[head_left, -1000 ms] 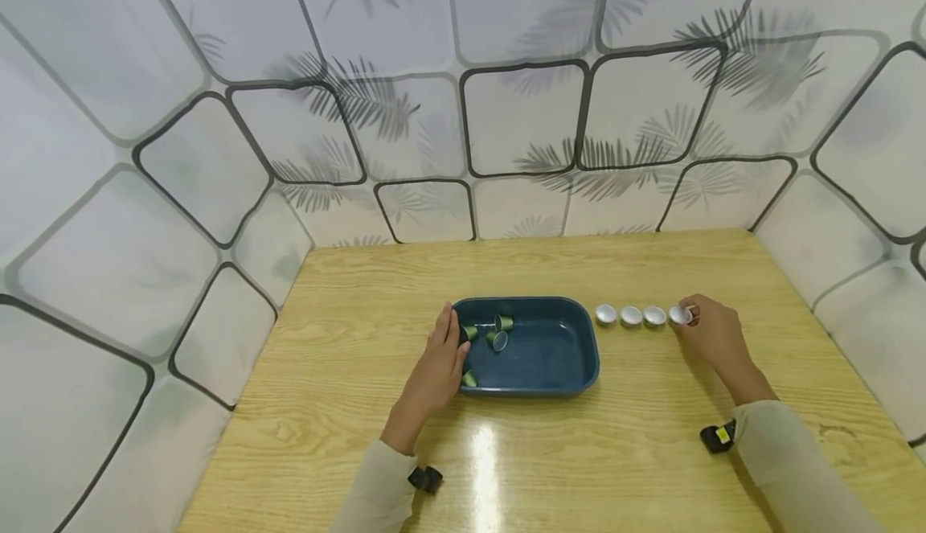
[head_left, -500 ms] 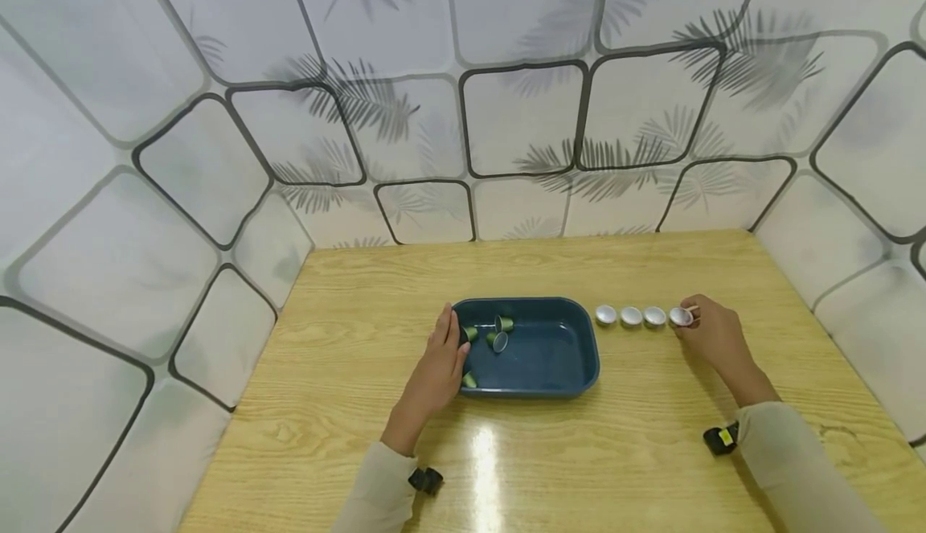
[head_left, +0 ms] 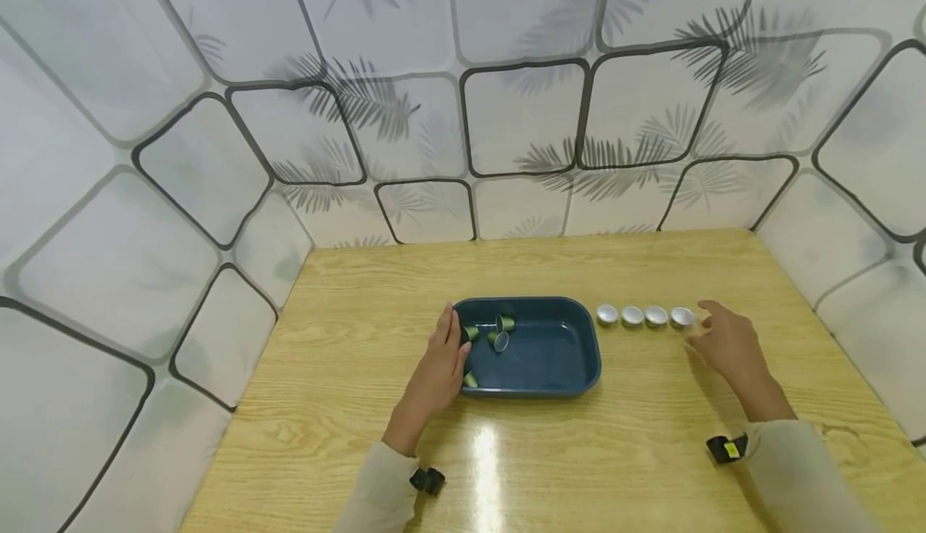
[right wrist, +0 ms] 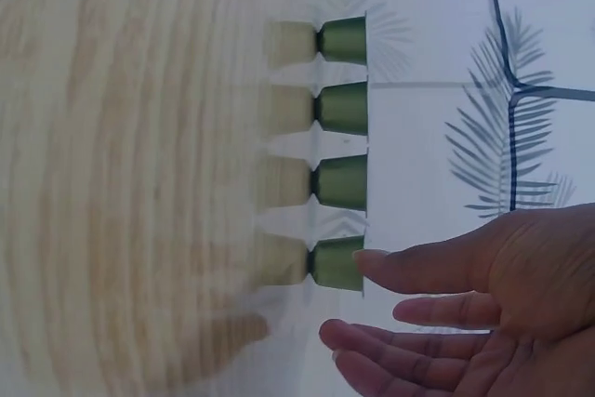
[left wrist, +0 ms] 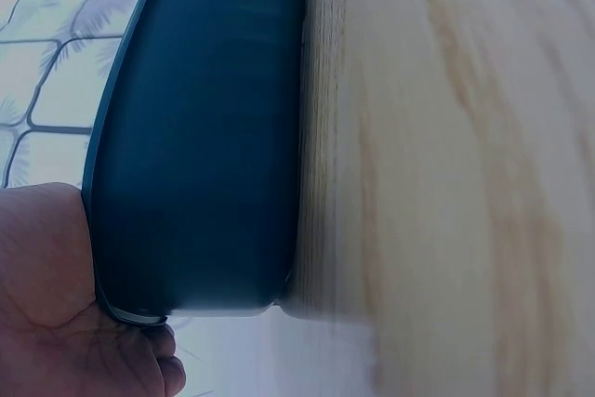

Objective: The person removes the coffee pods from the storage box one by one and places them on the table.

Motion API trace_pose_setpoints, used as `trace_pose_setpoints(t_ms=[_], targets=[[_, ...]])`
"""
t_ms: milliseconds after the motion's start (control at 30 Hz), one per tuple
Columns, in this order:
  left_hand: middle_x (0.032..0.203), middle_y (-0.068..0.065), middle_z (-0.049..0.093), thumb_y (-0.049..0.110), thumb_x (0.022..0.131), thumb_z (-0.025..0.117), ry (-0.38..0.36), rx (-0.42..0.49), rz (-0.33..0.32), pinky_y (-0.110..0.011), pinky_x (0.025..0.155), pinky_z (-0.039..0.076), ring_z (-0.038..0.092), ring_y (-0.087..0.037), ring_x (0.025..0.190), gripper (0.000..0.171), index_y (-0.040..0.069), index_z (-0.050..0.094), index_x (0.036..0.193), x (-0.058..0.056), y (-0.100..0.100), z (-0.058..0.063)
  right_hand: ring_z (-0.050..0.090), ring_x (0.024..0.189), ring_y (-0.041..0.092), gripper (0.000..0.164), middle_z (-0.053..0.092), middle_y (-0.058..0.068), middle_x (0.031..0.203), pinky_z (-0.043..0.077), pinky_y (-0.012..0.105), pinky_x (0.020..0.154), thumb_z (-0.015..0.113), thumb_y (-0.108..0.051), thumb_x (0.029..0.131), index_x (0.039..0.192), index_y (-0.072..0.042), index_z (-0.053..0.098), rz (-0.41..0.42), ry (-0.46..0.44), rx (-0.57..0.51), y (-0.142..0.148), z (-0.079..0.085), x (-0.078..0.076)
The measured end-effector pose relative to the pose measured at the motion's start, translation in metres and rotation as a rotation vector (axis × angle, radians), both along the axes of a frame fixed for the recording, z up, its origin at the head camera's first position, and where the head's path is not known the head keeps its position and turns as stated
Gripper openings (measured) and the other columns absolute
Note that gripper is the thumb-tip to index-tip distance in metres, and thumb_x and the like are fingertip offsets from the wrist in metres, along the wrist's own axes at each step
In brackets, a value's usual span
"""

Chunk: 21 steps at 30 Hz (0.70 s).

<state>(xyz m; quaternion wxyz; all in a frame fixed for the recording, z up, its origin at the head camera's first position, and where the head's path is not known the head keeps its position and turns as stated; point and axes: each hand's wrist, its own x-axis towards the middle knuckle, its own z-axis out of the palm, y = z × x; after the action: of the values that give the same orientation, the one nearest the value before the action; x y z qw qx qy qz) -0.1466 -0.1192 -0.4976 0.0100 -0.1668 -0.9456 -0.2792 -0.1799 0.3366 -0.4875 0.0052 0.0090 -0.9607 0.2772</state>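
Note:
Several green coffee capsules [right wrist: 339, 183] stand in a row, their pale lids [head_left: 633, 316] facing up in the head view. At the row's right end, my right hand [head_left: 729, 346] is spread just beside the last capsule [head_left: 682, 317]. In the right wrist view, the thumb tip overlaps that capsule's lid edge, with the other fingers apart from it. My left hand [head_left: 436, 364] rests along the left rim of a dark blue rectangular dish [head_left: 557, 360], fingers extended, thumb over the rim. More green capsules [head_left: 499, 342] lie tipped over inside the dish, near its left end.
The wooden table [head_left: 579, 453] carries the dish and the row, which starts right next to the dish's right rim. Patterned cloth walls [head_left: 521, 115] enclose the table at the back and both sides.
My right hand has let go of the last capsule in the row and drawn back slightly to the right, its fingers spreading. The left hand and the dish stay nearly in place.

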Motion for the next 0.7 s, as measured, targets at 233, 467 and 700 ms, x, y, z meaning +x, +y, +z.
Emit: trace_pose_setpoints(t_ms=[233, 467, 700], targets=[[0.168, -0.024, 0.002, 0.021, 0.112, 0.039, 0.003, 0.010, 0.000, -0.058, 0.120, 0.019, 0.008, -0.036, 0.155, 0.061, -0.010, 0.012, 0.158, -0.001, -0.001, 0.000, 0.060, 0.097, 0.060, 0.068, 0.055, 0.047, 0.118, 0.052, 0.062, 0.074, 0.073, -0.004, 0.088, 0.139, 0.023, 0.037, -0.021, 0.018, 0.071, -0.006, 0.009, 0.011], [0.169, -0.018, -0.003, 0.024, 0.113, 0.037, -0.021, 0.016, 0.009, -0.055, 0.121, 0.016, 0.006, -0.032, 0.155, 0.062, -0.007, 0.009, 0.159, -0.001, 0.000, 0.000, 0.062, 0.088, 0.056, 0.058, 0.056, 0.045, 0.116, 0.053, 0.056, 0.062, 0.068, 0.003, 0.088, 0.136, 0.021, 0.042, -0.072, 0.025, 0.140, -0.022, 0.023, 0.023], [0.169, -0.020, -0.002, 0.024, 0.113, 0.036, -0.016, 0.013, 0.012, -0.056, 0.121, 0.017, 0.005, -0.032, 0.155, 0.061, -0.008, 0.009, 0.158, -0.001, 0.001, 0.000, 0.055, 0.053, 0.029, 0.052, 0.064, 0.037, 0.102, 0.042, 0.039, 0.042, 0.072, -0.002, 0.090, 0.136, 0.012, 0.051, -0.037, 0.105, 0.149, -0.052, 0.032, 0.036]])
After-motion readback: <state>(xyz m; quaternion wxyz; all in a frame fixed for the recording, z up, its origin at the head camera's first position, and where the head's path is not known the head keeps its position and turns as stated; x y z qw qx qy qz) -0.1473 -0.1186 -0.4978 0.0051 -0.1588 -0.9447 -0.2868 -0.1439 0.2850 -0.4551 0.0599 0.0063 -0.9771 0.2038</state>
